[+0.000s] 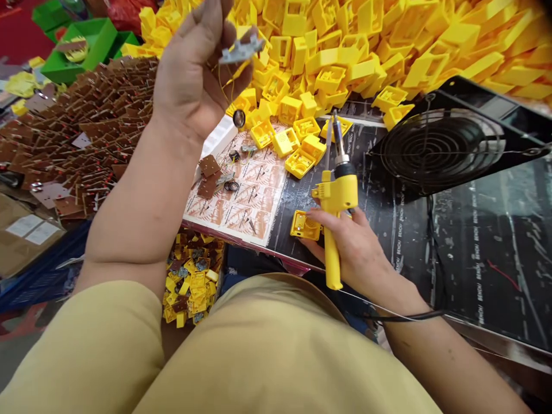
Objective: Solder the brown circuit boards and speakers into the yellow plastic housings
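Raised at the top centre, my left hand [196, 69] is closed around a small grey part [241, 49]. Thin yellow wires hang from it, with a small round black piece [238, 118] at their end. My right hand [351, 238] grips a yellow soldering gun [335, 195], its metal tip pointing away from me and up. Under that hand's fingertips, an open yellow plastic case [304, 225] lies near the bench's front edge, touched by the thumb side. Some of the left fingers are hidden behind the hand and slightly blurred.
Yellow cases [328, 46] are heaped across the back. Brown circuit boards [77, 126] pile up on the left. A black fan [440, 138] stands at right on the dark bench [487, 230]. Loose wired parts lie on a patterned sheet [254, 195]. A cable [433, 253] runs by my right wrist.
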Available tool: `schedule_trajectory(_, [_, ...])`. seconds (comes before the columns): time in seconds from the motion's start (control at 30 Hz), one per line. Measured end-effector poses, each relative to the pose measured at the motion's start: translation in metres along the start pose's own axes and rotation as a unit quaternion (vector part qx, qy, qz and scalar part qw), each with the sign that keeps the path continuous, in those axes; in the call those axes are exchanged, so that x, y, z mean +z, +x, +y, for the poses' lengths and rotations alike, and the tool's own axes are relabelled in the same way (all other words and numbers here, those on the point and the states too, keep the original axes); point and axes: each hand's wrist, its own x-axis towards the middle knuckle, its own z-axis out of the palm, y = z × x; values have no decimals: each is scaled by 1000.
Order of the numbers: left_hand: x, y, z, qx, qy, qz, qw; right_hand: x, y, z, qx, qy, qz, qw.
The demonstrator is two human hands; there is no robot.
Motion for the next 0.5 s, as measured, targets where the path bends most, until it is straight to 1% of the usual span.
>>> schedule_trajectory(0.03, [5,-3,4,1,-7,-14,1000,2,0,-1,2,-10,1,1000])
schedule_trajectory(0.07, [9,-10,4,5,4,-47,999,2,-2,-2,4,-21,4,1000])
schedule_trajectory(0.1, [14,-18,1,6,36,-106,994,1,-4,-3,7,-31,7,999])
schedule_trajectory(0.13, [19,-29,-4,1,75,-182,980,-1,-7,-5,10,-40,10,999])
schedule_trajectory(0.17, [25,-41,-13,-9,113,-265,958,-4,-9,-6,12,-46,12,999])
schedule_trajectory(0.2, [31,-53,-22,-23,157,-337,928,-9,-12,-8,11,-48,16,999])
schedule_trajectory(0.23, [37,-66,-31,-27,185,-376,908,-14,-14,-9,11,-45,23,999])
schedule_trajectory(0.27, [42,-77,-39,-18,229,-395,889,-19,-15,-11,11,-42,37,998])
schedule_trajectory(0.3, [47,-86,-46,1,273,-402,874,-25,-16,-11,14,-40,56,998])
schedule_trajectory(0.4, [55,-101,-56,73,378,-396,834,-44,-21,-11,18,-27,136,990])
schedule_trajectory(0.43, [56,-103,-57,91,387,-398,827,-50,-24,-11,19,-13,155,988])
schedule_trajectory(0.47, [56,-103,-57,104,388,-401,823,-56,-28,-11,11,6,165,986])
schedule_trajectory(0.5, [56,-103,-56,111,385,-406,821,-61,-34,-12,22,23,167,985])
